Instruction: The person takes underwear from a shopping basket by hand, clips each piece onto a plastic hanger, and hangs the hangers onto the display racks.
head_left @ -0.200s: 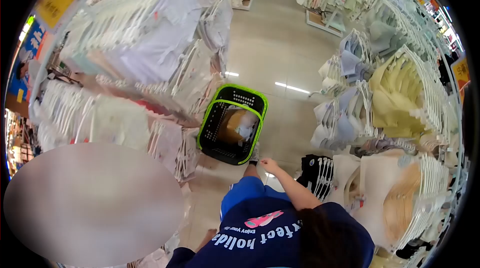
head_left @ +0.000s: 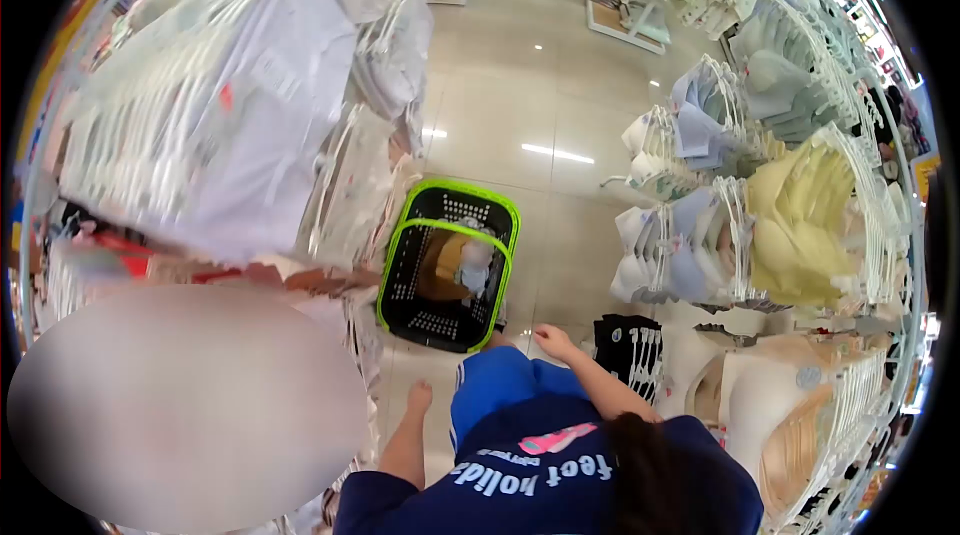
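My left hand (head_left: pixel 420 396) hangs beside the left rack, below the basket, its small visible fingers drawn together and nothing seen in them. Loosely curled and with no item visible, my right hand (head_left: pixel 552 339) is near the basket's lower right side, left of some black garments (head_left: pixel 628 346). Neither hand touches the black basket with the bright green rim (head_left: pixel 510 265), which stands on the floor in front of my feet. Inside it lie a brown item (head_left: pixel 440 264) and a pale, greyish-white one (head_left: pixel 475 265).
Racks of pale lilac garments (head_left: pixel 265 125) line the left side. On the right hang yellow bras (head_left: pixel 805 220), blue-white ones (head_left: pixel 695 225) and beige pieces (head_left: pixel 795 440). A tiled aisle (head_left: pixel 500 105) runs ahead to a low white stand (head_left: pixel 625 30). A grey blur covers the lower left.
The view has shifted, and the left racks look larger. My left hand and forearm have come forward into fuller view. My right hand is still curled; the basket's contents look the same.
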A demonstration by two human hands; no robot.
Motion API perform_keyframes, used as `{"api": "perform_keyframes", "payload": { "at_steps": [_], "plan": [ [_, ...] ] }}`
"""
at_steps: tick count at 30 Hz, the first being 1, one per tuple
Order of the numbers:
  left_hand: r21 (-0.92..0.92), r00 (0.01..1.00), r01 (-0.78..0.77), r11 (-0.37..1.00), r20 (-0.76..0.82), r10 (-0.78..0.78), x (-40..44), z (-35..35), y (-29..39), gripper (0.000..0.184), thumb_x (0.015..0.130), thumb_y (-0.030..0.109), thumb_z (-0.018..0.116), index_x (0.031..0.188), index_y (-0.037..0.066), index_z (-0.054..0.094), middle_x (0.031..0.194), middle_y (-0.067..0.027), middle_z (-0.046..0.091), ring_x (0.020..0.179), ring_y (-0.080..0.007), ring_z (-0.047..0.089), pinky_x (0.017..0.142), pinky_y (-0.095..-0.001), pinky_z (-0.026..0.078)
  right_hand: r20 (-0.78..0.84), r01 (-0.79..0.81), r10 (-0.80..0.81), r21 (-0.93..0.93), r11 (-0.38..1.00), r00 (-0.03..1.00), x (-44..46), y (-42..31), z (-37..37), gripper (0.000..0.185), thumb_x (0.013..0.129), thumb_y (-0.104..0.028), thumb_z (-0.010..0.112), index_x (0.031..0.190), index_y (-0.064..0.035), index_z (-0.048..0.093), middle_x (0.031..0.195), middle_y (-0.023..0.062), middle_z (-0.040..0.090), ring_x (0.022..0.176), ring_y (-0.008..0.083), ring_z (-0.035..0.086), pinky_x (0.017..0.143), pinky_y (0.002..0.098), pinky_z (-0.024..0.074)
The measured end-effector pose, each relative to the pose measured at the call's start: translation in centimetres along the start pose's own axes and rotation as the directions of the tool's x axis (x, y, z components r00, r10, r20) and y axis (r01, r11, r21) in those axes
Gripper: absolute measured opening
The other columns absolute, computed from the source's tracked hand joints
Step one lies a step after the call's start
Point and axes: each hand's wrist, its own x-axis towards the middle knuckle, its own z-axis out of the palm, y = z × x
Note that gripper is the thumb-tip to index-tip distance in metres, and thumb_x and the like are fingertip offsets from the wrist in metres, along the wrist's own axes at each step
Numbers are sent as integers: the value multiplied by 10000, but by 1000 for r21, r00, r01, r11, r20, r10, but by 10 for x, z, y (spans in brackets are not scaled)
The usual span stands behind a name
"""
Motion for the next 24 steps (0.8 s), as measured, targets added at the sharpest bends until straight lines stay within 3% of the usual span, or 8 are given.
{"api": "perform_keyframes", "payload": {
  "at_steps": [2,8,12,15,17,21,22,24],
  "plan": [
    [-74,980,-175,982,-105,167,76,-29,68,362,833,222,480,1132,24,528,1112,-202,541,1018,-372,513,873,-435,418,-114,-58,61,28,998,992,-10,31,-25,258,810,-249,582,949,-33,607,868,132,628,807,249,608,725,335,478],
    [318,969,-211,924,191,155,248,-57,206,436,878,214,455,1300,129,382,1300,-75,400,1171,-284,395,949,-424,366,-368,-309,303,43,950,879,-86,126,-58,226,827,-225,572,906,-14,598,785,137,628,721,242,608,657,343,477],
    [505,932,-359,785,228,280,336,-12,215,492,873,206,433,1347,147,314,1381,-87,324,1265,-266,294,1027,-425,260,-183,-626,614,-10,780,768,-136,133,-54,240,809,-262,578,863,-30,612,794,147,623,755,298,606,667,363,471],
    [598,874,-442,668,122,470,410,38,200,559,884,228,438,1394,150,223,1387,-137,298,1268,-300,283,1026,-440,255,-87,-710,728,172,683,680,-159,157,-38,275,815,-257,602,906,2,613,772,107,643,728,173,609,673,297,469],
    [476,832,-502,722,38,553,444,40,214,504,871,253,462,1346,159,321,1378,-160,307,1257,-329,299,1007,-454,274,-65,-765,797,243,597,601,-175,180,-27,266,818,-248,600,890,5,634,776,99,651,724,171,605,685,302,471],
    [386,805,-470,794,-181,565,503,72,231,399,850,295,504,1230,175,493,1332,-161,370,1213,-355,353,941,-460,353,-112,-770,765,-6,638,635,-207,209,-7,297,808,-285,570,890,-8,639,817,184,628,789,307,586,734,389,451],
    [312,722,-537,784,-311,618,519,83,233,331,849,283,502,1161,183,549,1249,-203,425,1119,-399,411,903,-492,371,-120,-763,754,-71,642,646,-214,214,-4,306,806,-295,563,890,-11,641,827,205,623,806,341,582,746,411,446],
    [369,836,-438,820,-169,523,540,90,235,294,830,260,517,1093,143,573,1198,-200,454,1072,-386,442,860,-486,394,-134,-739,729,-197,644,671,-220,221,-2,323,801,-313,548,890,-18,644,847,248,611,838,409,572,770,455,436]
  ]
}}
